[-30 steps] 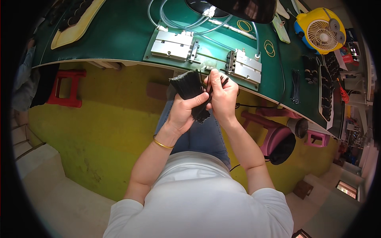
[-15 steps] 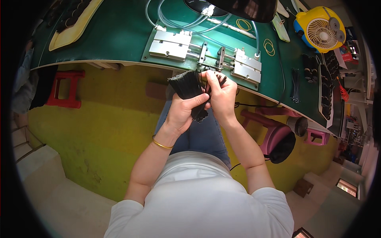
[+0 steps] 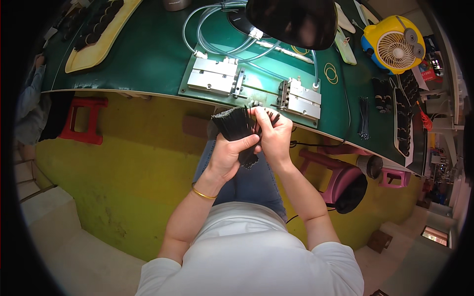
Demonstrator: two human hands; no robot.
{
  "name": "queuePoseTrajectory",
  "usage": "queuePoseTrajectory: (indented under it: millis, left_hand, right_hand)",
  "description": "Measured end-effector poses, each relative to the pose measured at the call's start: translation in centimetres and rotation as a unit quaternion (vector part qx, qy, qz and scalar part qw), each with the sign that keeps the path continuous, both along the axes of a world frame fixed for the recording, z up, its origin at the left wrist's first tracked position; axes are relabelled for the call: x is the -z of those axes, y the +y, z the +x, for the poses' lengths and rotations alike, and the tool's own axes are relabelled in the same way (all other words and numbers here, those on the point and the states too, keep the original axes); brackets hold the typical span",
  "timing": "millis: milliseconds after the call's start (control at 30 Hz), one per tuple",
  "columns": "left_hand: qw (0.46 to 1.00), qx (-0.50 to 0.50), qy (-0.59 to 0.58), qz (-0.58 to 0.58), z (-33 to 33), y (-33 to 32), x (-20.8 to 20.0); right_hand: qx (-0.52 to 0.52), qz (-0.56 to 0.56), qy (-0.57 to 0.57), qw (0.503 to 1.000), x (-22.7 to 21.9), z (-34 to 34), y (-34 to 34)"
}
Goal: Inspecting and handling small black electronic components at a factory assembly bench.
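Note:
A thick bundle of thin black strands, cut to similar lengths like short wires, is wrapped in my left hand, above my lap. Its cut ends fan out at the upper left, and the lower end pokes out below my fingers. My right hand is closed just beside it, thumb and fingers pinching a few loose black strands. Just beyond my hands, at the bench edge, sits a fixture with a left metal slide block and a right metal slide block, their jaws wide apart.
Clear air hoses loop behind the fixture under a black lamp shade. On the green bench lie a yellow tray of black coils, strand bundles and a yellow fan. Stools stand below; another person's sleeve shows left.
The fixture's two jaws have drawn apart, away from the middle. The whole view has shifted, so bench and hands sit lower in the picture. Both hands keep nearly the same grip.

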State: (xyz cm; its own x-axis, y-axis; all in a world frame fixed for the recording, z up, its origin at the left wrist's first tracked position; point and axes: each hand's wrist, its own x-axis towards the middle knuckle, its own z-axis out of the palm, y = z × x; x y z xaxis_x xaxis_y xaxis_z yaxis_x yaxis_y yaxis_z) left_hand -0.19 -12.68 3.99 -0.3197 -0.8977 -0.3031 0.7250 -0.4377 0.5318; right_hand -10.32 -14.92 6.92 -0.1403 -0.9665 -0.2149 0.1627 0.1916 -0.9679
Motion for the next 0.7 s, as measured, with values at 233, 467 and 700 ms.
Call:
queuePoseTrajectory:
  millis: [233,467,700]
  left_hand:
    - [1.000,-0.006,0.004,0.004,0.06,0.01,-0.05]
    - [1.000,-0.002,-0.009,-0.006,-0.01,-0.17,0.33]
    - [1.000,0.006,0.003,-0.005,-0.06,-0.21,0.23]
  right_hand:
    - [-0.001,-0.004,-0.006,1.000,0.13,0.14,-0.19]
    - [0.014,0.022,-0.017,1.000,0.35,0.16,-0.30]
    - [0.011,0.028,-0.026,0.999,0.33,0.03,-0.35]
